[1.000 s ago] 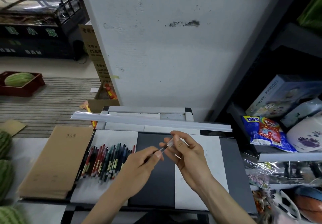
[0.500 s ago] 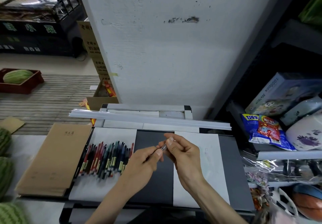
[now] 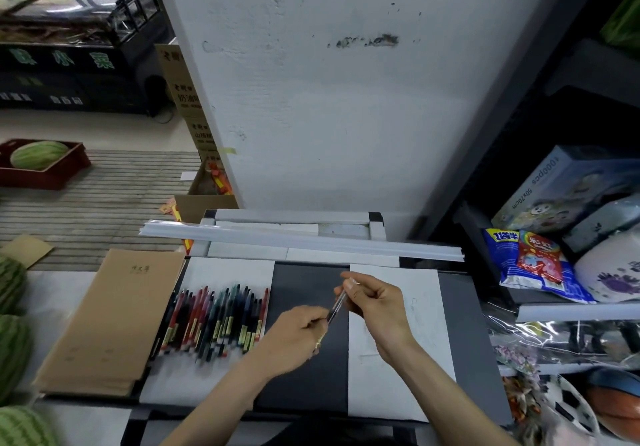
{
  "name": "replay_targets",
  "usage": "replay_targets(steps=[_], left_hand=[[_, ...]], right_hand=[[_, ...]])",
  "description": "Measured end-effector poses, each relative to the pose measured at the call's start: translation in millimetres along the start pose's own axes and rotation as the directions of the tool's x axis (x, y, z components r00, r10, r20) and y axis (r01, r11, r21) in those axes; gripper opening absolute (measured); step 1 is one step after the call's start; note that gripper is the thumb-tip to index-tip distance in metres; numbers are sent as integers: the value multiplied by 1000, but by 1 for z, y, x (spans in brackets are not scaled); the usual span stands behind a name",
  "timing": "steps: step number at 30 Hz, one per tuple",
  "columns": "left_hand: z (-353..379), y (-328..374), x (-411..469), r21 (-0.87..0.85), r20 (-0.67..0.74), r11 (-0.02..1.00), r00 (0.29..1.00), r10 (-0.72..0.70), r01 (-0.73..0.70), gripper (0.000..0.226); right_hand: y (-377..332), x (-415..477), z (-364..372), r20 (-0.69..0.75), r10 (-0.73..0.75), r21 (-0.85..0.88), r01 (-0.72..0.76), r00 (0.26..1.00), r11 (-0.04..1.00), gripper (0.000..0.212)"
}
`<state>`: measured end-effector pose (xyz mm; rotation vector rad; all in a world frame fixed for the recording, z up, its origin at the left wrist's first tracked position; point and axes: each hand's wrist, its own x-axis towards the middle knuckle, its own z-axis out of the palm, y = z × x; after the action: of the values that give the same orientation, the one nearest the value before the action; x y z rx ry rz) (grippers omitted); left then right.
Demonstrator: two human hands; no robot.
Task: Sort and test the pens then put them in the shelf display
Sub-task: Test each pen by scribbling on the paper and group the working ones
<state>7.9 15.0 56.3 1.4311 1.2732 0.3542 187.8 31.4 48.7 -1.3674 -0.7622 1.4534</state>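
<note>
A row of several red, blue and black pens (image 3: pixel 214 321) lies on a white sheet (image 3: pixel 228 272) at the left of the dark table top. Over the dark strip in the middle, both hands hold one clear-barrelled pen (image 3: pixel 337 303). My left hand (image 3: pixel 294 336) grips its lower end. My right hand (image 3: pixel 375 301) pinches its upper end, where the clear cap (image 3: pixel 349 284) sits. A second white sheet (image 3: pixel 408 334) with faint scribbles lies under my right hand.
A stack of brown notebooks (image 3: pixel 110 324) lies left of the pens. A long white strip (image 3: pixel 301 239) runs across the table's far edge. A shelf at the right holds snack bags (image 3: pixel 533 262) and a puzzle box (image 3: pixel 561 185). Watermelons (image 3: pixel 10 338) sit at the left edge.
The cap end has moved up and right with my right hand, so more of the pen's barrel shows between the two hands. The view shifted slightly.
</note>
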Motion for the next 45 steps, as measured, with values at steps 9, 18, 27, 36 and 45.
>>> replay_targets(steps=[9,18,27,36,45], left_hand=[[-17,-47,45,10,-35,995,995,-98,98,16],[-42,-73,101,396,-387,869,912,-136,297,41],[-39,-67,104,392,-475,829,859,-189,399,7],[-43,-76,87,373,-509,862,852,-121,345,16],[-50,-115,53,545,-533,698,835,-139,464,18]], right_hand=[[16,16,-35,-37,-22,-526,-1,999,851,15],[62,-7,-68,328,84,-938,335,941,-94,34],[77,-6,-64,355,204,-856,405,912,-322,25],[78,-7,-63,354,99,-905,367,930,-214,27],[51,-9,-47,117,19,-814,85,993,575,5]])
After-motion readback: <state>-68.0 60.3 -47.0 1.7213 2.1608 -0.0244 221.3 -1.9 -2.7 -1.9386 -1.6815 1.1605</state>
